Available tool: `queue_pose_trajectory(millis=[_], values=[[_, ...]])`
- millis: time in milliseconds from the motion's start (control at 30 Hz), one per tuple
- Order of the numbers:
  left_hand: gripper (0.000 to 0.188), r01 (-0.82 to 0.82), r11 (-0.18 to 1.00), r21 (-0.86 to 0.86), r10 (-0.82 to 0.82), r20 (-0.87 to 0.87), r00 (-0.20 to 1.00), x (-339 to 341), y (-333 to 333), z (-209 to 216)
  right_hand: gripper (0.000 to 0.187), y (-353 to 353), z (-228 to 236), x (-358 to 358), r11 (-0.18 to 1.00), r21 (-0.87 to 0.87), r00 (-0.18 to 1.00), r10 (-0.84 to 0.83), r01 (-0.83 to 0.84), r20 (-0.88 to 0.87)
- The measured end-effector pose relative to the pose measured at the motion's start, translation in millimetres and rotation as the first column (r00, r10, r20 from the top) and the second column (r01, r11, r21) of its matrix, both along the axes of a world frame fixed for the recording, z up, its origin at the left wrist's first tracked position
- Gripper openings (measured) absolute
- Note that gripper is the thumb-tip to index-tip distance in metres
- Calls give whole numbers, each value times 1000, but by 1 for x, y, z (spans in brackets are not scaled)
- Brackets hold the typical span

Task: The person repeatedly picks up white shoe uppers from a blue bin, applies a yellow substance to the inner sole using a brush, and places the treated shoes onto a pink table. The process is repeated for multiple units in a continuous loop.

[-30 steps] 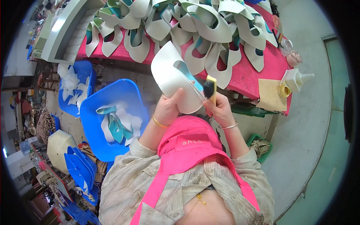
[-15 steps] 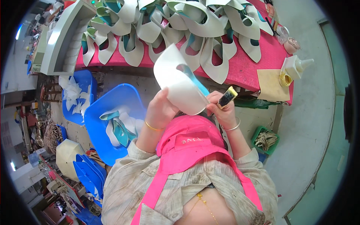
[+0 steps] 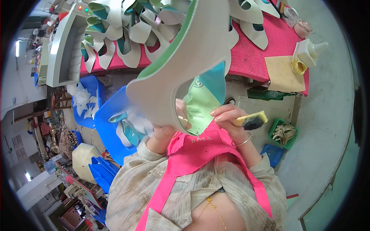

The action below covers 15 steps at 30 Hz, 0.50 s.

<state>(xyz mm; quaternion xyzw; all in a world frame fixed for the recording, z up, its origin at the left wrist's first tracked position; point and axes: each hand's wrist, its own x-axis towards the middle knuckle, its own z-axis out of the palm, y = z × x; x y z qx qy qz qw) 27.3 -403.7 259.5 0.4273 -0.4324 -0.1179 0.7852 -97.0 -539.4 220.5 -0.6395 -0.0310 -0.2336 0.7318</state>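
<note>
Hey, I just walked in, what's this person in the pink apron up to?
The person's left hand holds up what looks like a white shoe upper, lined in green and teal. The right hand holds a brush with dark bristles, turned away from the upper, its fingertips near the upper's edge. More white uppers lie on the pink table in front, and a blue tub on the left holds white and teal pieces.

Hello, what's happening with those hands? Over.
Left fingers gripping white shoe upper. Right fingers holding brush. Upper blocks view of part of pink table.
</note>
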Motion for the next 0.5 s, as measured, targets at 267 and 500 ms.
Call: queue_pose_trajectory(millis=[267, 500], values=[[39, 29, 999, -38, -39, -305, 951, -15, -49, 0, 32, -62, -26, 17, 859, -511, 996, 26, 22, 86], [48, 12, 999, -44, -34, -543, 839, -2, -51, 1, 33, -76, -17, 18, 852, -513, 993, 117, -102, -3]])
